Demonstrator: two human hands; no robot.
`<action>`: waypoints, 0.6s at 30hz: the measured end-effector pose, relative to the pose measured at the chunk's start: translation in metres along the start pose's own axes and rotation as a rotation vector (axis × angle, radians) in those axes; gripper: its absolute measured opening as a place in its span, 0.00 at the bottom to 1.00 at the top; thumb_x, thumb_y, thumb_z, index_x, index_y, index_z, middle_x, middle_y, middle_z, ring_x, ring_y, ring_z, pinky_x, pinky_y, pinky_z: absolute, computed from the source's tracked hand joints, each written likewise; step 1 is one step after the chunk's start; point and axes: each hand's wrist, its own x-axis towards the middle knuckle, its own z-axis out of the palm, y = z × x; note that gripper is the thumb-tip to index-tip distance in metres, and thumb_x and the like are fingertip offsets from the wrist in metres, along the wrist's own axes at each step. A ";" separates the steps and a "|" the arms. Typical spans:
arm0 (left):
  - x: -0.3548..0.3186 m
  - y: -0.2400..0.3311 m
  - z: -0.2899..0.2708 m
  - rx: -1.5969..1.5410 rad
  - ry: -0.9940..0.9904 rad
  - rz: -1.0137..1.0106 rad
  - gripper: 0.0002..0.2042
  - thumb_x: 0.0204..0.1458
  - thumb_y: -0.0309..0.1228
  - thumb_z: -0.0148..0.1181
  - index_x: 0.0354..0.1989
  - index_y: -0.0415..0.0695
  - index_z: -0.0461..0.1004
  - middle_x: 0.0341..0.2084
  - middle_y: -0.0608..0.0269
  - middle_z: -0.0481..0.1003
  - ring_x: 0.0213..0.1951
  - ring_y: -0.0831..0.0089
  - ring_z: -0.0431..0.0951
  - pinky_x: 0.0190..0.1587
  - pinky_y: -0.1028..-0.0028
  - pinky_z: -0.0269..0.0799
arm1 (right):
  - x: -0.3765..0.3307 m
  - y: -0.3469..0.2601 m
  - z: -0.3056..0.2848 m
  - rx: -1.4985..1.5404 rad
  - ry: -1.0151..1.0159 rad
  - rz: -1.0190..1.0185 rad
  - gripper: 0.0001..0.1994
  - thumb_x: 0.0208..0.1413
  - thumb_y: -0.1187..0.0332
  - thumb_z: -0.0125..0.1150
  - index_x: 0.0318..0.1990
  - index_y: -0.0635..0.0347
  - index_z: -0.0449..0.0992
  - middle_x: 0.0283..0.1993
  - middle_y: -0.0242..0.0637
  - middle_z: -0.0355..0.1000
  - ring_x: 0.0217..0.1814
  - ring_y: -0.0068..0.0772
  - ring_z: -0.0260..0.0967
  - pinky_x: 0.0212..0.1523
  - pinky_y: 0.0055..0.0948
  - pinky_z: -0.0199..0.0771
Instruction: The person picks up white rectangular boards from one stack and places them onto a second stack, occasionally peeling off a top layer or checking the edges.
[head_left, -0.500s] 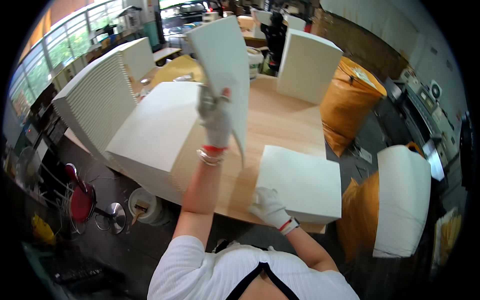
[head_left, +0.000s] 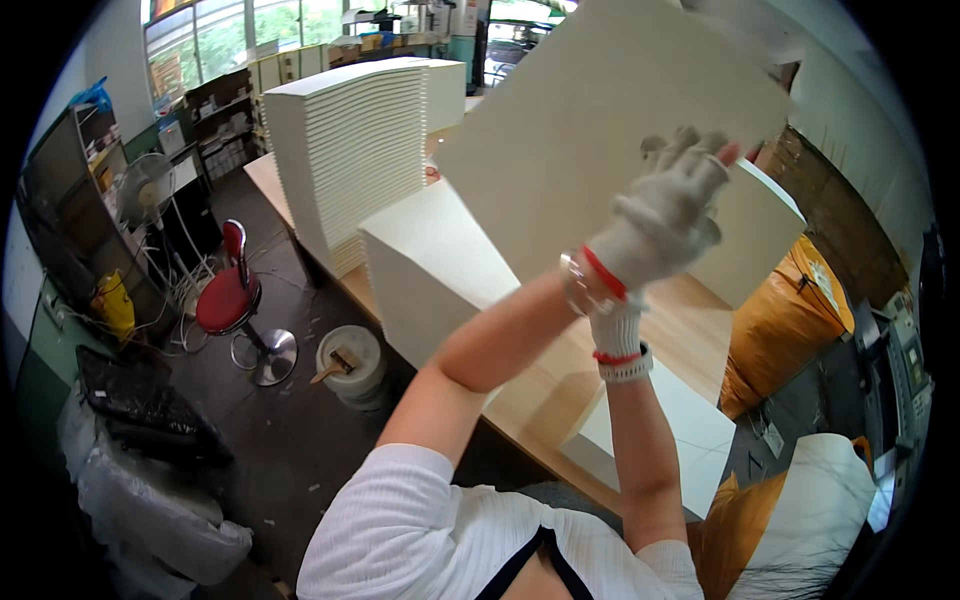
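Observation:
A large white panel (head_left: 560, 130) stands raised and tilted above the table, its broad face toward me. My left hand (head_left: 670, 215), in a white knit glove with one reddish fingertip, lies against that face with its fingers spread. Just below it, my right hand (head_left: 616, 325) is mostly hidden behind the left wrist; only the glove's cuff and part of its back show, so its fingers cannot be seen. Beneath my right forearm is a low white stack (head_left: 690, 440) at the table's near edge. Left of my hands lies another white stack (head_left: 440, 235) with a sloping top.
A tall stack of wavy-edged white panels (head_left: 350, 150) stands on the wooden table (head_left: 550, 420). On the floor are a bucket with a brush (head_left: 352, 365) and a red stool (head_left: 228, 298). Orange sacks (head_left: 785, 320) stand right, a fan (head_left: 148, 185) far left.
The view has turned left. The panel has swung from upright and edge-on to tilted and face-on. My right hand has left the low stack and risen close beneath my left.

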 end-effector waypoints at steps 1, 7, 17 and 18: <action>-0.007 -0.023 -0.015 -0.136 -0.136 -0.098 0.29 0.47 0.18 0.63 0.62 0.38 0.68 0.55 0.47 0.75 0.59 0.54 0.75 0.62 0.61 0.71 | 0.008 0.004 0.022 -0.138 0.048 0.019 0.26 0.68 0.61 0.51 0.69 0.58 0.56 0.63 0.45 0.66 0.64 0.45 0.67 0.61 0.46 0.74; -0.107 -0.138 -0.158 0.139 -0.137 -0.541 0.13 0.59 0.28 0.61 0.53 0.46 0.77 0.49 0.63 0.78 0.39 0.78 0.80 0.36 0.78 0.79 | 0.039 0.069 0.006 -0.479 0.158 0.422 0.23 0.58 0.72 0.64 0.58 0.66 0.63 0.42 0.42 0.74 0.40 0.30 0.72 0.34 0.31 0.76; -0.224 -0.220 -0.291 0.006 -0.335 -1.036 0.21 0.64 0.34 0.57 0.63 0.39 0.70 0.49 0.59 0.77 0.52 0.75 0.74 0.57 0.76 0.69 | -0.028 -0.007 0.065 -1.344 -0.529 -0.051 0.20 0.60 0.53 0.64 0.47 0.62 0.77 0.43 0.48 0.76 0.33 0.42 0.76 0.34 0.40 0.76; -0.227 -0.222 -0.294 -0.018 -0.329 -1.008 0.21 0.63 0.33 0.57 0.63 0.39 0.70 0.49 0.60 0.77 0.53 0.75 0.74 0.58 0.76 0.68 | -0.035 -0.008 0.081 -1.383 -0.548 -0.035 0.20 0.60 0.52 0.63 0.46 0.61 0.78 0.42 0.47 0.75 0.33 0.44 0.75 0.34 0.42 0.76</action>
